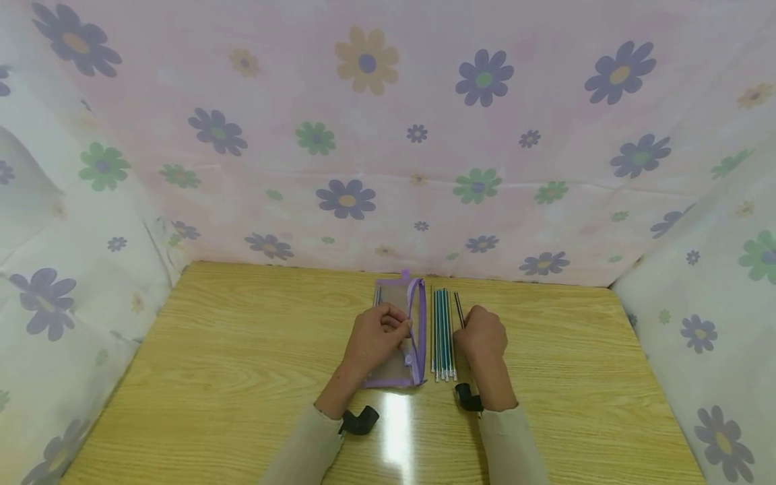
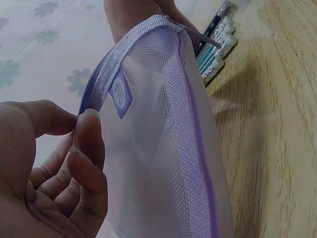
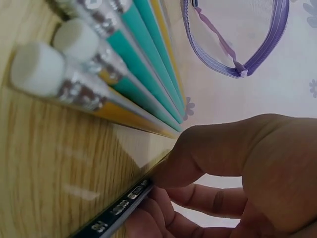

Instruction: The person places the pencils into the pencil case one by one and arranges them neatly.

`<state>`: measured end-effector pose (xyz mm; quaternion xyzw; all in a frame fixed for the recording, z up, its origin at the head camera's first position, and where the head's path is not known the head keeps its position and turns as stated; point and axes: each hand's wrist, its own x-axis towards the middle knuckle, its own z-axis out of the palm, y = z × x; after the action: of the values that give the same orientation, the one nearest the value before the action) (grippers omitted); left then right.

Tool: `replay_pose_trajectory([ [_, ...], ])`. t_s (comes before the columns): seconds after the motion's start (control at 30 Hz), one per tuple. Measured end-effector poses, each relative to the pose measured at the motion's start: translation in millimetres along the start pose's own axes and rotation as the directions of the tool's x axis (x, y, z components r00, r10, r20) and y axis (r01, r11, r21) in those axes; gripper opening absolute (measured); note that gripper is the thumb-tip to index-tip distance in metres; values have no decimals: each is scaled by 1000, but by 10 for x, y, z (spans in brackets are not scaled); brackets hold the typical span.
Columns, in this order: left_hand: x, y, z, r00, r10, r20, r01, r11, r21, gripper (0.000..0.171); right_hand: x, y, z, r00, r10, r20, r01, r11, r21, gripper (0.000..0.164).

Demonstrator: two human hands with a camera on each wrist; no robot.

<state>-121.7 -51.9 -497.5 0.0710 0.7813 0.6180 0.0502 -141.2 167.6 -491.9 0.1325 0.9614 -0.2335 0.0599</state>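
One mesh pouch [image 2: 148,148], its mouth gaping, and one row of pencils [image 1: 444,333] on a wooden table [image 1: 242,337].
Left hand [image 1: 376,339] nearly closed, thumb and finger pinching the pouch's purple zip edge [image 2: 101,82]. Right hand [image 1: 483,337], fingers bent, grips a dark pencil [image 3: 119,208] low over the tabletop, just right of the row; row lies beside the pouch, white erasers toward the person.

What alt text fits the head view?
A person's left hand pinches the edge of an open, purple-trimmed mesh zip pouch while the right hand grips a slim black pencil beside a row of teal and yellow pencils, on a yellowish wood-grain table.
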Motion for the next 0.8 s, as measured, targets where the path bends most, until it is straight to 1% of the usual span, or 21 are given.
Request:
replay_pose_trajectory([
  [0.13,7,-11,1,1000,-2,2,2,1000,-3,8,-11,-4,-13,1000,12,4,-12,999,-37,23],
  [0.33,11,-20,2,1000,-2,2,2,1000,1,8,-27,-10,-42,1000,6,10,-5,999,-44,22],
  [0.53,8,-12,1,1000,3,1,-3,1000,-1,9,-34,21,-71,1000,-1,26,2,1000,-13,12],
  [0.6,7,-9,0,1000,3,2,-3,1000,-2,9,-38,39,-85,999,-4,34,4,1000,6,14],
  [0.8,6,-2,2,1000,-2,4,2,1000,-4,8,-48,54,-142,997,-15,69,11,998,56,28],
])
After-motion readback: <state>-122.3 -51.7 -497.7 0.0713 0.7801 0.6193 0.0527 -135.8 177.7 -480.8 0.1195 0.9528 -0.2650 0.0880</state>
